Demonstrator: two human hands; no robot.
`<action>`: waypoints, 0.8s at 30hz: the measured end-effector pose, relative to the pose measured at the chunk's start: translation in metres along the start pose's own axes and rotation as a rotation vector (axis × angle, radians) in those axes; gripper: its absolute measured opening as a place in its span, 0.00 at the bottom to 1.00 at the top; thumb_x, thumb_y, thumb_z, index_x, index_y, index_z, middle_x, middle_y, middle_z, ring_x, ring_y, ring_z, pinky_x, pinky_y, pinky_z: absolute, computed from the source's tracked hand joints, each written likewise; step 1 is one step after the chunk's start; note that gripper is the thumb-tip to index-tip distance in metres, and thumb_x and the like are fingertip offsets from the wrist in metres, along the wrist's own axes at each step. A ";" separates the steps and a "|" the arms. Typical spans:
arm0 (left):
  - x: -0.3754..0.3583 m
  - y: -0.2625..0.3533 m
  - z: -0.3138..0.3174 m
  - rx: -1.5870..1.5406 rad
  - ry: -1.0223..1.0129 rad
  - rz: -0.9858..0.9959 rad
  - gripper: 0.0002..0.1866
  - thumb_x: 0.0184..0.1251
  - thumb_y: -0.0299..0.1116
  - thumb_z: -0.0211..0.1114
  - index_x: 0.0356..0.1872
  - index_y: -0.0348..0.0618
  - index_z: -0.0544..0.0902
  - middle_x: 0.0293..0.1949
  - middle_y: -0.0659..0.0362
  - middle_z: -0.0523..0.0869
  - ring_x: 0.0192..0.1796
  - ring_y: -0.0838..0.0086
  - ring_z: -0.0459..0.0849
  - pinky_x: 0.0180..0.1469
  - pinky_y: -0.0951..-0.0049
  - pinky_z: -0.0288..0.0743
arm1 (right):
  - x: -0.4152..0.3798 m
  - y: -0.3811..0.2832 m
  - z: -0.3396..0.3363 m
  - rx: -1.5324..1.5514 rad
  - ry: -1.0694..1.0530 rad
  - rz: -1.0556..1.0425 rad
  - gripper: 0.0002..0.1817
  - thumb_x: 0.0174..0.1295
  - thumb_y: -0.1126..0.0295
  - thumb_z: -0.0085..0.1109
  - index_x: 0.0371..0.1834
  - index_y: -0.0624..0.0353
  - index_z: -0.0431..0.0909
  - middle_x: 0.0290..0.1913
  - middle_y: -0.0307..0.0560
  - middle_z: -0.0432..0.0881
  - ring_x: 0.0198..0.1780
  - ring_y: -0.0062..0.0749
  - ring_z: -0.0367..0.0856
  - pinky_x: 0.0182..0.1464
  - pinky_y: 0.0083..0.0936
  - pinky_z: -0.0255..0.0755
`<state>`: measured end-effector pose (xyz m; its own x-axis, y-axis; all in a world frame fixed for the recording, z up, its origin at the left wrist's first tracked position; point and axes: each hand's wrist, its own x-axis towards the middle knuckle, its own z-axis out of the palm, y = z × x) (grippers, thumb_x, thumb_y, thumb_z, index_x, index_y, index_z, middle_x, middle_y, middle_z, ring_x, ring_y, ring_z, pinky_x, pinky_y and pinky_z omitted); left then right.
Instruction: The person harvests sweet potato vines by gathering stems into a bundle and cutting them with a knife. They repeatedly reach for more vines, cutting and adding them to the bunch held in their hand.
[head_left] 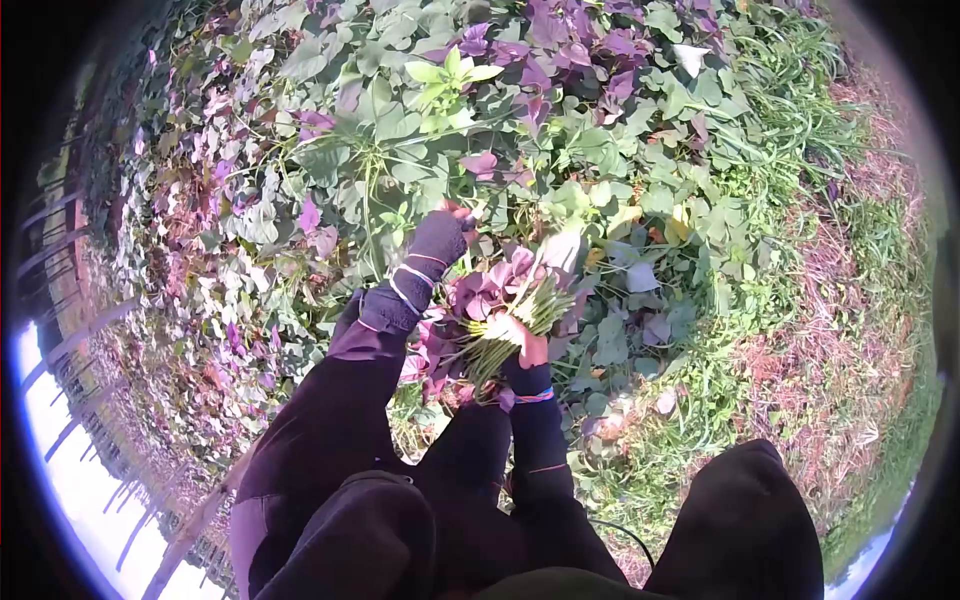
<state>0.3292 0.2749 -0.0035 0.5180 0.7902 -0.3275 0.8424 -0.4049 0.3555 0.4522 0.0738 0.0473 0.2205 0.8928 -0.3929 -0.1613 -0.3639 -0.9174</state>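
My right hand point(528, 345) is closed round a bunch of cut leafy stems point(490, 352), with pale green stalks and purple leaves point(488, 290) showing on its far side and left. A dark sleeve with colored bands covers that wrist. My left hand point(458, 216) reaches forward among the vines, just beyond the bunch. Dark fabric covers most of it, and the bare fingertips look curled together. What they hold, if anything, is hidden. Around both hands grow heart-shaped green leaves point(600, 150) and purple leaves point(620, 45).
A bright green broad-leaved plant point(450, 80) rises above the vines ahead. Grass point(800, 110) and a strip of dry straw point(800, 350) lie to the right. My dark-clad knees point(740, 520) frame the bottom. Posts of a fence point(70, 340) stand at the far left.
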 end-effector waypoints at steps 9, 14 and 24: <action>0.129 -0.053 0.106 0.205 -0.111 -0.045 0.14 0.53 0.36 0.53 0.43 0.58 0.77 0.52 0.53 0.68 0.52 0.53 0.69 0.44 0.55 0.69 | 0.029 0.118 0.065 0.612 0.449 0.658 0.10 0.56 0.74 0.47 0.37 0.71 0.73 0.35 0.49 0.77 0.38 0.30 0.76 0.42 0.24 0.71; 0.104 -0.103 0.112 -0.228 0.094 0.328 0.10 0.48 0.32 0.56 0.34 0.48 0.76 0.28 0.53 0.77 0.32 0.57 0.78 0.34 0.63 0.72 | 0.046 0.136 0.098 0.172 0.224 0.379 0.09 0.55 0.75 0.48 0.36 0.70 0.73 0.33 0.49 0.77 0.38 0.32 0.76 0.40 0.25 0.72; -0.049 -0.082 -0.003 -0.440 -0.254 0.440 0.14 0.43 0.40 0.56 0.35 0.56 0.72 0.27 0.62 0.66 0.32 0.69 0.73 0.35 0.69 0.68 | 0.149 0.115 0.096 1.024 0.126 0.673 0.10 0.51 0.71 0.49 0.36 0.62 0.74 0.33 0.52 0.77 0.36 0.37 0.76 0.39 0.29 0.70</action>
<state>0.2342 0.2712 -0.0140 0.8636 0.4394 -0.2471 0.4333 -0.3967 0.8092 0.3743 0.1904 -0.1107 -0.1162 0.5558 -0.8232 -0.9458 -0.3149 -0.0790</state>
